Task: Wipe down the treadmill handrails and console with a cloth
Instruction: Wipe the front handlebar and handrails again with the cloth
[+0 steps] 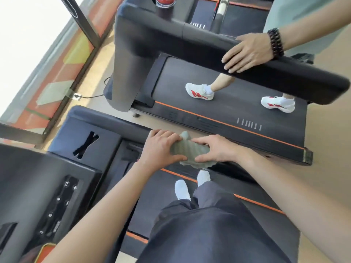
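Note:
A grey-green cloth [190, 150] is bunched between my two hands over the black handrail [233, 170] of my treadmill. My left hand [161, 149] grips its left end, thumb underneath and fingers curled over the top. My right hand [214, 149] holds the right end the same way. The handrail is mostly hidden beneath the cloth and my hands. The console [57, 202] with its button strip lies at lower left, away from both hands.
Another person walks on the neighbouring treadmill [228, 111], a hand [247, 52] resting on its handrail [284, 73]. A red can [165, 2] stands in that machine's cup holder. My legs and white shoes [182, 188] stand on my belt. A window lies to the left.

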### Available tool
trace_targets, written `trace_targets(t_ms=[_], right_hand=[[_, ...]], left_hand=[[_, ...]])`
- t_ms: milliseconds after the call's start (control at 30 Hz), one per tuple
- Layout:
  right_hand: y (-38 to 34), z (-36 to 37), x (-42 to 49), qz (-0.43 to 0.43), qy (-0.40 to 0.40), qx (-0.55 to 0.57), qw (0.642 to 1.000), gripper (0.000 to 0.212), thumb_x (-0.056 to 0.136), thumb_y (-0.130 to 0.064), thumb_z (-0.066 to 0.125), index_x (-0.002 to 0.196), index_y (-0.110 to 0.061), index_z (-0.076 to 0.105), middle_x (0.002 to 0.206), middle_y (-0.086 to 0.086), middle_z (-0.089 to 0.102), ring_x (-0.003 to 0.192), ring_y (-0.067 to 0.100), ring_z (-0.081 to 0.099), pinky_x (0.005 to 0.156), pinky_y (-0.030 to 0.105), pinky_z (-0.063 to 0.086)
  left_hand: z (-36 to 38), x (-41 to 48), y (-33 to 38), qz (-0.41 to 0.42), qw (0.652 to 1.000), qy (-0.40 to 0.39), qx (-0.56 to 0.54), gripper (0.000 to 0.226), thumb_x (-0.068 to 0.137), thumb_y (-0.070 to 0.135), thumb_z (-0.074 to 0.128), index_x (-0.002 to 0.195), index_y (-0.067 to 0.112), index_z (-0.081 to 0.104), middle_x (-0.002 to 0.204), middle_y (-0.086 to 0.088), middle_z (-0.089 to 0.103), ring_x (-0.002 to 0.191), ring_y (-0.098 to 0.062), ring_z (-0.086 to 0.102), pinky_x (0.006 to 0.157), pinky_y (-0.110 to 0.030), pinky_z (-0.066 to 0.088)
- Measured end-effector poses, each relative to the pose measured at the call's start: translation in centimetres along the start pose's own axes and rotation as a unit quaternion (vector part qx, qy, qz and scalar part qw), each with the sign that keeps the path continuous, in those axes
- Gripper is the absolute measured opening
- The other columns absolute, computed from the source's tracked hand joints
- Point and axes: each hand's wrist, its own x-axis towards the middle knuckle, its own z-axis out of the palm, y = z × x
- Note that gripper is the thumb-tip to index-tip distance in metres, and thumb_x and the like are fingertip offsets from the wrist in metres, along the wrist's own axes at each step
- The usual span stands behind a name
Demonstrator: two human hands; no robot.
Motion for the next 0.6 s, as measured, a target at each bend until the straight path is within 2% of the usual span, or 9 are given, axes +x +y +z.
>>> trace_targets(t_ms=[67, 100, 167, 300, 467, 600], right_hand=[[1.1, 0.7, -2.0, 0.022, 0.054, -0.046, 0.997, 0.075, 0.077, -0.050, 0.080, 0.144, -0.041, 0.049, 0.134, -0.009, 0.064, 0.122, 0.016, 0.056, 0.091, 0.023, 0.039], [1.7, 1.1, -2.9, 0.033, 0.076, -0.058, 0.995, 0.075, 0.076, -0.052, 0.079, 0.144, -0.042, 0.049, 0.133, -0.007, 0.064, 0.122, 0.019, 0.057, 0.088, 0.025, 0.038], [3.3, 2.2, -4.4, 0.053, 0.115, -0.079, 0.989, 0.076, 0.074, -0.056, 0.078, 0.143, -0.045, 0.048, 0.135, -0.007, 0.063, 0.122, 0.021, 0.057, 0.086, 0.026, 0.039], [6.9, 4.0, -7.2, 0.064, 0.185, -0.123, 0.973, 0.080, 0.072, -0.063, 0.074, 0.144, -0.043, 0.045, 0.131, -0.010, 0.062, 0.119, 0.021, 0.057, 0.092, 0.033, 0.045], [12.1, 5.3, -11.7, 0.032, 0.263, -0.122, 0.957, 0.081, 0.073, -0.050, 0.081, 0.145, -0.031, 0.050, 0.138, -0.005, 0.059, 0.119, 0.023, 0.056, 0.098, 0.035, 0.041], [16.2, 5.5, -15.3, 0.037, 0.291, -0.106, 0.950, 0.080, 0.071, -0.043, 0.086, 0.143, -0.027, 0.053, 0.138, -0.003, 0.060, 0.123, 0.025, 0.054, 0.100, 0.039, 0.043]], left_hand=[[0.7, -0.1, 1.5, 0.007, 1.000, 0.007, 0.005, 0.066, 0.060, 0.077, 0.069, 0.103, 0.027, 0.065, 0.102, 0.012, 0.069, 0.102, -0.018, 0.065, 0.096, -0.037, 0.038], [1.0, -0.2, 2.4, 0.010, 1.000, 0.013, 0.003, 0.066, 0.060, 0.076, 0.069, 0.103, 0.026, 0.064, 0.102, 0.011, 0.069, 0.103, -0.019, 0.064, 0.096, -0.038, 0.039], [1.9, -0.4, 4.4, 0.011, 1.000, 0.026, -0.006, 0.065, 0.059, 0.072, 0.073, 0.104, 0.025, 0.064, 0.106, 0.009, 0.069, 0.107, -0.021, 0.064, 0.096, -0.040, 0.041], [4.0, -0.6, 8.7, 0.020, 0.998, 0.061, -0.020, 0.063, 0.059, 0.064, 0.078, 0.105, 0.022, 0.066, 0.110, 0.006, 0.069, 0.114, -0.023, 0.062, 0.098, -0.041, 0.042], [6.4, -0.3, 14.3, -0.006, 0.993, 0.106, -0.043, 0.045, 0.077, 0.062, 0.069, 0.100, 0.024, 0.070, 0.110, 0.010, 0.070, 0.111, -0.020, 0.062, 0.096, -0.040, 0.042], [8.0, 0.5, 19.0, 0.001, 0.993, 0.114, -0.027, 0.043, 0.079, 0.063, 0.067, 0.100, 0.025, 0.072, 0.104, 0.010, 0.070, 0.102, -0.022, 0.063, 0.095, -0.039, 0.040]])
